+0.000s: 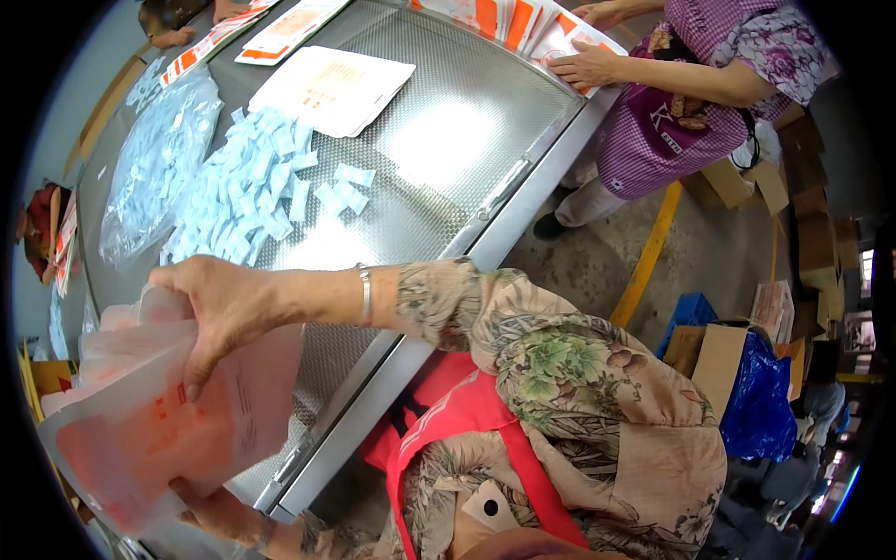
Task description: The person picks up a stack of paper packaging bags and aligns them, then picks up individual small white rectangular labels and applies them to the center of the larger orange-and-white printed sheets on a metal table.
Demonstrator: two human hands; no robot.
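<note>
Translucent white plastic bags with orange printing (233,401) are held up together over the table's left near side. My right hand (219,303) reaches across and grips them by the upper edge, thumb on the front bag and fingers behind. My left hand (215,513) pinches the same bags at the lower edge, its fingers partly hidden by the plastic. Beyond my right hand lies a heap of small pale blue packets (247,182), with several loose ones beside it. A clear plastic bag (154,168) of such packets lies to its left.
The textured metal table (448,168) has a raised edge on the right. A stack of flat white bags (331,89) lies behind the packets. At the far right a co-worker's hands (588,65) touch a row of orange-printed bags (523,23). Cardboard boxes (723,364) stand on the floor.
</note>
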